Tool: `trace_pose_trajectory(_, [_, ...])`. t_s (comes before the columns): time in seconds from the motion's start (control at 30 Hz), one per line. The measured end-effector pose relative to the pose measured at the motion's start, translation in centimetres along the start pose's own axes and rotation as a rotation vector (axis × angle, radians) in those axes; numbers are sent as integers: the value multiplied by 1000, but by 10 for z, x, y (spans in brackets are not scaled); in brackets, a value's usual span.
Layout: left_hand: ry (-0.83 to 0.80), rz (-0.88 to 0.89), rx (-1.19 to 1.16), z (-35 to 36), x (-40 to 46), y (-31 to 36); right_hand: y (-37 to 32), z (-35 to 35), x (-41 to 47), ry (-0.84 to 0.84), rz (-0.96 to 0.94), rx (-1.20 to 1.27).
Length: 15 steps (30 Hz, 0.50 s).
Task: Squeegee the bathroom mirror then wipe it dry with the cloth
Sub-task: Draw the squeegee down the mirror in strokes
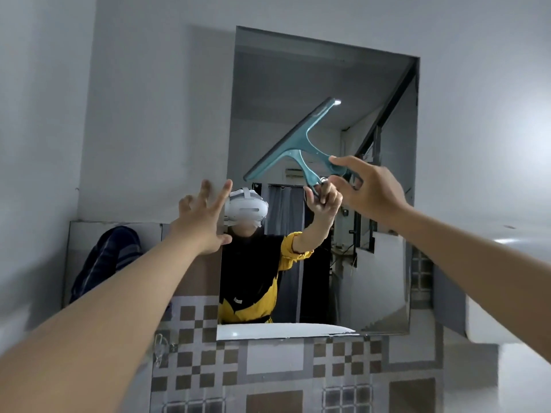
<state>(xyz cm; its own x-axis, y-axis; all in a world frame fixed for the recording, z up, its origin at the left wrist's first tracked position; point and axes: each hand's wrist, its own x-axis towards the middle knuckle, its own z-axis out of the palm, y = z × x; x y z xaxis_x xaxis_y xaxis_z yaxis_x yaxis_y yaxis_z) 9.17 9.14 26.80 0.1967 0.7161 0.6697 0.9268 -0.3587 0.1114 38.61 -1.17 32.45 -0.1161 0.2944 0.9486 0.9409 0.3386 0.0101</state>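
Note:
A frameless rectangular mirror (298,93) hangs on the grey wall. My right hand (369,189) holds the handle of a teal squeegee (293,143), whose blade lies tilted against the glass, upper end to the right. My left hand (202,222) is raised with fingers spread at the mirror's left edge, holding nothing. The glass reflects a person in a yellow and black top. A dark striped cloth (107,257) hangs over the ledge to the left of the mirror.
Below the mirror the wall is tiled in a brown and white check pattern (268,374). A white basin rim (280,330) shows at the mirror's foot. A metal hook (159,347) sits on the tiles at the left.

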Motion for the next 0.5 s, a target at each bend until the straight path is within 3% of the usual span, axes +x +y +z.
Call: trace_pose_trajectory(0.5, [52, 18, 37, 8, 2, 0, 81, -62, -28, 48, 131, -58])
